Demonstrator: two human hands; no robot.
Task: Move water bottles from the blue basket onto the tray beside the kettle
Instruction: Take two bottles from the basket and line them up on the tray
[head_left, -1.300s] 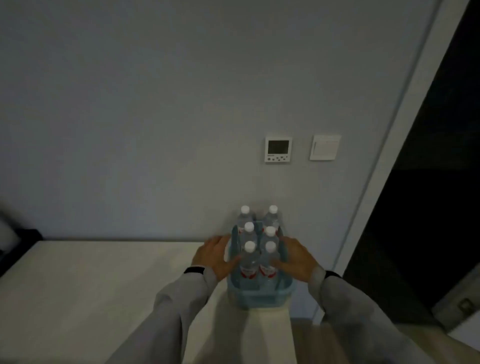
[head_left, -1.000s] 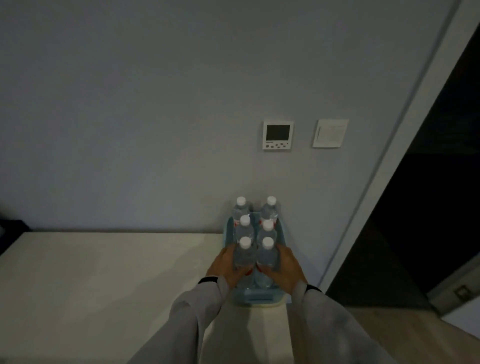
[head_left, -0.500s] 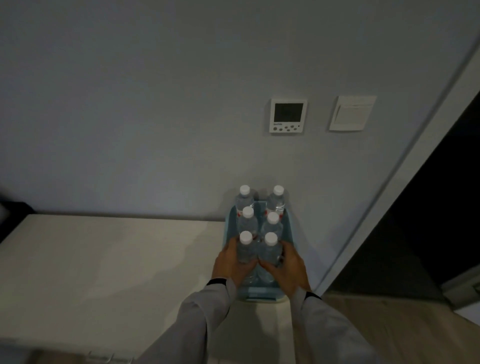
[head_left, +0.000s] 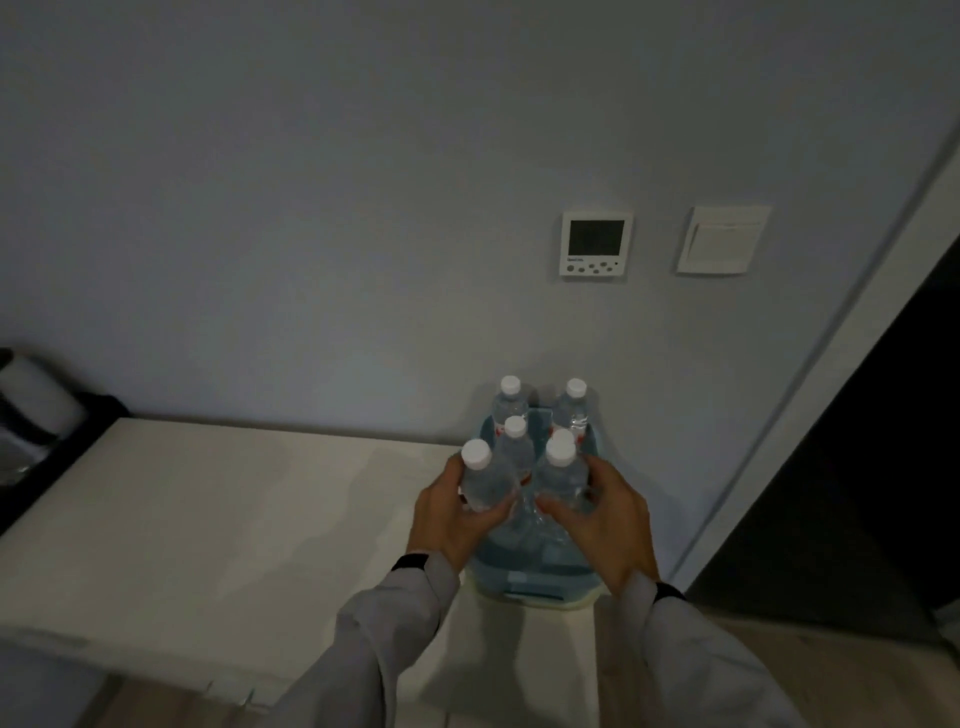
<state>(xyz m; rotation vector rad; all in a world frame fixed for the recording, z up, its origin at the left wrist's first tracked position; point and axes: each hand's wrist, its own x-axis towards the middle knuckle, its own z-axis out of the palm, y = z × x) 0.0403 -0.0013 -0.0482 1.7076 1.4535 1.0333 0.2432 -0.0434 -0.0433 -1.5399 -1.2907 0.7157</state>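
Note:
A blue basket (head_left: 530, 584) stands at the right end of a pale counter (head_left: 218, 519), against the wall. Several clear water bottles with white caps stand in it, among them the back left one (head_left: 510, 402) and the back right one (head_left: 574, 405). My left hand (head_left: 449, 514) is shut on the front left bottle (head_left: 483, 480), which is raised and tilted left. My right hand (head_left: 605, 512) is shut on the front right bottle (head_left: 561, 475), also raised. At the far left edge a dark tray (head_left: 21, 488) holds a kettle (head_left: 31, 410), only partly in view.
The grey wall behind carries a thermostat panel (head_left: 596, 243) and a light switch (head_left: 723, 239). A white door frame (head_left: 831, 353) and a dark doorway (head_left: 883, 441) lie to the right. The counter's front edge (head_left: 156, 670) drops to wooden floor.
Both hands slid from the basket's sides to the two front bottles and closed on them. The bottles have risen, the left one tilting left. The view has swung so the kettle shows.

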